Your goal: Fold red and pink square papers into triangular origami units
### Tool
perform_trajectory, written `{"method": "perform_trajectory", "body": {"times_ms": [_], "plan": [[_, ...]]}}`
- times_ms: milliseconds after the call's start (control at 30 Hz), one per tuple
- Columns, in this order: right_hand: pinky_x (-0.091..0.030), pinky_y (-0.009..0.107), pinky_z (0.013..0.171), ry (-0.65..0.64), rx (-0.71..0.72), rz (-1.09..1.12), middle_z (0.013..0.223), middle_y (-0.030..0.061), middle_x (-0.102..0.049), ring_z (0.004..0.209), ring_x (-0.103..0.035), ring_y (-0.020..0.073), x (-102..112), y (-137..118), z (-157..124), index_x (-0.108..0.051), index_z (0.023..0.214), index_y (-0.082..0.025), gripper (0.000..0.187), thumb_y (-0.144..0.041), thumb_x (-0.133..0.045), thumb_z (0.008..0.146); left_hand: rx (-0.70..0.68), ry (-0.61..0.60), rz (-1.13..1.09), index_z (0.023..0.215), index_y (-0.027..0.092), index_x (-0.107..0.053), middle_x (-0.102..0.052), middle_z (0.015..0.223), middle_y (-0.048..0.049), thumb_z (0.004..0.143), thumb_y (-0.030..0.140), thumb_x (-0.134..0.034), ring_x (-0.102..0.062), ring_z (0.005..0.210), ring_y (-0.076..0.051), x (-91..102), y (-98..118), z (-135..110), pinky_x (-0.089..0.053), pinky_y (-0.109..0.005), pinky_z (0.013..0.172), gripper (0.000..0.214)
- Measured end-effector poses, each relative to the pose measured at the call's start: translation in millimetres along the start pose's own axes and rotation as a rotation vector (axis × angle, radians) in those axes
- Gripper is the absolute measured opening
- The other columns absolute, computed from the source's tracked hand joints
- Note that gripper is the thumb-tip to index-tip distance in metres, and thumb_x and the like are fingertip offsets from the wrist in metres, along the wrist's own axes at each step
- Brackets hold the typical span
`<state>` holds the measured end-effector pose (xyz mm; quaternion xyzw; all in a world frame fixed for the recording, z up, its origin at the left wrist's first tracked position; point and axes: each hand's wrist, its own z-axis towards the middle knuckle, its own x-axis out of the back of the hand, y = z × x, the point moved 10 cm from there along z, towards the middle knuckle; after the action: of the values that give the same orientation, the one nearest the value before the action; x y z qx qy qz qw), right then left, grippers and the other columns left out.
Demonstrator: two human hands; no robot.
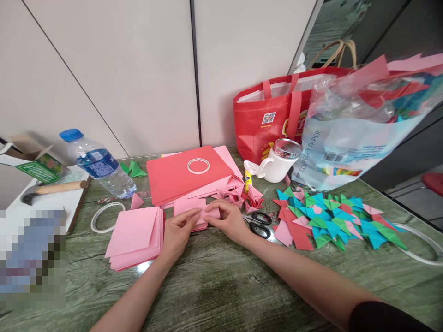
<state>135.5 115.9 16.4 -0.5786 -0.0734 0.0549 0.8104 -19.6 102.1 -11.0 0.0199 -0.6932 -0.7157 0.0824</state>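
Note:
Both hands are at a sheet of pink paper (pixel 212 213) over a small pink pile near the middle of the table. My left hand (pixel 180 230) has its thumb and fingers closed on the sheet's left part. At the other side, my right hand (pixel 229 222) pinches the sheet, which curls up between its fingers. A stack of pink squares (pixel 134 230) lies just left of my left hand. Black-handled scissors (pixel 260 223) rest close to my right wrist. Behind the hands, folded pink pieces (pixel 233 196) lie beside a yellow glue stick (pixel 248 180).
Red sheets (pixel 173 170) with a tape roll (pixel 198 160) lie behind. A water bottle (pixel 100 161) and another tape roll (pixel 98 219) stand left. Right are a white mug (pixel 277 166), red bag (pixel 256 124), plastic bag (pixel 332 147) and colourful folded-paper pile (pixel 332 216).

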Motion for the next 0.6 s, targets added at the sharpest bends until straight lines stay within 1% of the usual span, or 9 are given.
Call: {"method": "perform_trajectory", "body": {"times_ms": [100,200,267,367,433,500,600], "plan": [[-0.045,0.033,0.080,0.004,0.007,-0.013,0.085,0.0035,-0.064,0.086,-0.058,0.0195,1,-2,0,-0.066,0.082,-0.021,0.015,-0.028,-0.069,0.069,0.014,-0.006,-0.014,0.084,0.020,-0.075,-0.074,0.082,-0.0057,0.065,0.031,-0.071,-0.066,0.075,-0.020,0.0,-1,0,-0.052,-0.029,0.069,0.022],[-0.045,0.033,0.080,0.001,0.020,-0.014,0.087,0.0041,-0.063,0.087,-0.058,0.0194,1,-3,0,-0.066,0.084,-0.021,0.015,-0.025,-0.069,0.070,0.029,-0.012,0.025,0.087,0.019,-0.074,-0.073,0.070,-0.0028,0.058,0.029,-0.076,-0.062,0.063,-0.018,-0.3,1,-2,-0.050,-0.026,0.058,0.030],[-0.045,0.033,0.082,-0.002,0.027,-0.005,0.087,0.0041,-0.063,0.088,-0.058,0.0194,1,-4,0,-0.067,0.085,-0.021,0.015,-0.024,-0.069,0.070,0.030,-0.015,0.044,0.089,0.019,-0.074,-0.071,0.067,-0.0014,0.054,0.027,-0.078,-0.060,0.060,-0.017,-0.7,4,-3,-0.048,-0.025,0.054,0.036],[-0.045,0.034,0.083,-0.025,0.010,0.041,0.090,0.0043,-0.062,0.091,-0.058,0.0194,-2,-1,0,-0.067,0.087,-0.022,0.016,-0.024,-0.068,0.071,0.038,0.008,0.041,0.091,0.019,-0.073,-0.071,0.072,-0.0016,0.053,0.025,-0.079,-0.060,0.064,-0.016,1.7,5,-3,-0.047,-0.024,0.055,0.039],[-0.048,0.033,0.081,-0.038,-0.026,0.104,0.094,0.0050,-0.061,0.092,-0.058,0.0190,-4,2,0,-0.068,0.090,-0.022,0.018,-0.026,-0.067,0.072,0.053,0.032,0.019,0.093,0.019,-0.073,-0.072,0.075,-0.0013,0.054,0.024,-0.079,-0.059,0.065,-0.015,4.6,3,-3,-0.047,-0.023,0.057,0.040],[-0.049,0.032,0.078,-0.040,-0.065,0.153,0.097,0.0056,-0.060,0.092,-0.059,0.0189,-5,7,0,-0.068,0.092,-0.022,0.020,-0.027,-0.066,0.073,0.074,0.043,-0.029,0.096,0.018,-0.072,-0.071,0.075,-0.0006,0.054,0.023,-0.079,-0.058,0.064,-0.013,5.7,1,-2,-0.047,-0.022,0.058,0.043],[-0.050,0.033,0.079,-0.026,-0.092,0.157,0.100,0.0063,-0.062,0.093,-0.059,0.0193,-5,11,0,-0.068,0.093,-0.023,0.020,-0.027,-0.065,0.073,0.119,0.044,-0.117,0.097,0.016,-0.071,-0.071,0.074,-0.0012,0.053,0.022,-0.079,-0.058,0.063,-0.013,4.6,-3,-1,-0.048,-0.022,0.060,0.046]]}}
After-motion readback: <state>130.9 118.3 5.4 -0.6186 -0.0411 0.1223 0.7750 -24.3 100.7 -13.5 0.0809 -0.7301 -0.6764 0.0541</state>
